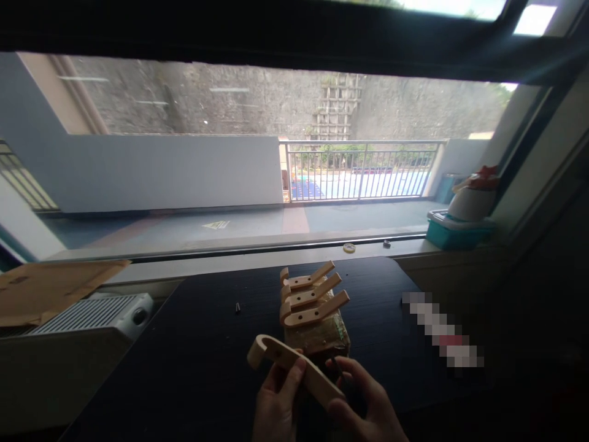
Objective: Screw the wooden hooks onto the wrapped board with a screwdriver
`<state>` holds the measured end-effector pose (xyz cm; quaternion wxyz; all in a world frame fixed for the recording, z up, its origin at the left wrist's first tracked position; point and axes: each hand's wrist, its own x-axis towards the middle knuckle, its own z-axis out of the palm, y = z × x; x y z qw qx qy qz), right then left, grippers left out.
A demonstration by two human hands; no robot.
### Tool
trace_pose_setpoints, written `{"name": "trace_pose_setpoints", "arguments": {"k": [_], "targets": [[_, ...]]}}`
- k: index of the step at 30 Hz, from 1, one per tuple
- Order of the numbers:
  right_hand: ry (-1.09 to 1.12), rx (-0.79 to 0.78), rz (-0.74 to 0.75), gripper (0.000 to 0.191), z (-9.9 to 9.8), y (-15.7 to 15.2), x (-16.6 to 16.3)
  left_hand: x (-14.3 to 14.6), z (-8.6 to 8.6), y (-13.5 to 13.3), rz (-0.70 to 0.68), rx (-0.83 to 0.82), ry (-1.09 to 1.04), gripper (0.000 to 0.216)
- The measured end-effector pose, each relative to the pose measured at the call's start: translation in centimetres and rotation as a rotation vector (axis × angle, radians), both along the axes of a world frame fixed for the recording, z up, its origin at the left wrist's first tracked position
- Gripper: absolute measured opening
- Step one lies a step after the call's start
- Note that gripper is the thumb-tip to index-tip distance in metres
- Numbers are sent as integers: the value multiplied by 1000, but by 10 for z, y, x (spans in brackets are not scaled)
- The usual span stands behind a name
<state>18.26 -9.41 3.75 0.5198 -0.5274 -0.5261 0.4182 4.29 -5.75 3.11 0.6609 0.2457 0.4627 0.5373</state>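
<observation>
A pale wooden hook [317, 379], curled at its upper left end, slants over the near side of the dark table. My left hand [278, 399] is closed around its middle, the thumb pressing on its face. At the lower right end of this hook, my right hand [368, 399] is curled, its thumb against or very near the wood. Between its fingers shows a thin dark piece [338, 368] whose kind I cannot make out. Just beyond, three similar wooden hooks [315, 316] with screw holes lie side by side on a tape-wrapped block [317, 336].
Two small screws [238, 307] lie on the dark table [197, 350], left of the block. A tape roll [349, 248] rests on the window sill near a teal box [460, 234]. A radiator [96, 316] with cardboard [55, 288] on it stands left. A pixelated strip lies right.
</observation>
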Motion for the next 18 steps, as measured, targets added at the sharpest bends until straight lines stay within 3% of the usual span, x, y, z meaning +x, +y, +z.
{"name": "trace_pose_setpoints", "arguments": {"k": [5, 12, 15, 18], "targets": [[-74, -61, 76, 35, -5, 0, 6, -7, 1, 0, -28, 51, 135, 46], [-293, -127, 109, 21, 10, -1, 41, -44, 17, 1, -77, 213, 474, 54], [-306, -126, 133, 22, 9, 0, 48, -50, 19, -4, -115, 277, 587, 45], [-283, -155, 4, 29, 4, 2, 49, -52, 16, -12, -200, 341, 658, 31]]}}
